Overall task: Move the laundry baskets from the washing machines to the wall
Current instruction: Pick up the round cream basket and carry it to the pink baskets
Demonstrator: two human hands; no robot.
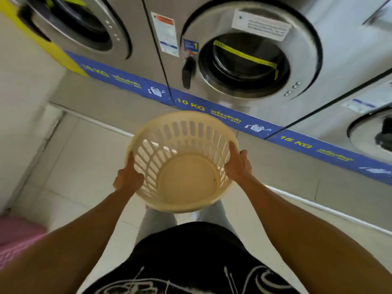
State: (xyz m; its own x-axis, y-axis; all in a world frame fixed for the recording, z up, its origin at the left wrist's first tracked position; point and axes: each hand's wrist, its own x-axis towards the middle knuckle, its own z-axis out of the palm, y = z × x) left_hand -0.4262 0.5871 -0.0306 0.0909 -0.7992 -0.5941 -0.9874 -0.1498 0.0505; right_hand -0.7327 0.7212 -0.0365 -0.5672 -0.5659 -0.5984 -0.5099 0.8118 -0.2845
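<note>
Held up in the middle of the frame by the left hand and right hand, fingers clamped on its rim, the round cream plastic laundry basket is likely lifted, to be carried next from the steel washing machines to the wall.

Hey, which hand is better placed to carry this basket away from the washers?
Neither alone, probably. The left hand and right hand grip opposite sides of the basket rim, thumbs over the edge. It looks empty, so either could likely manage.
</note>
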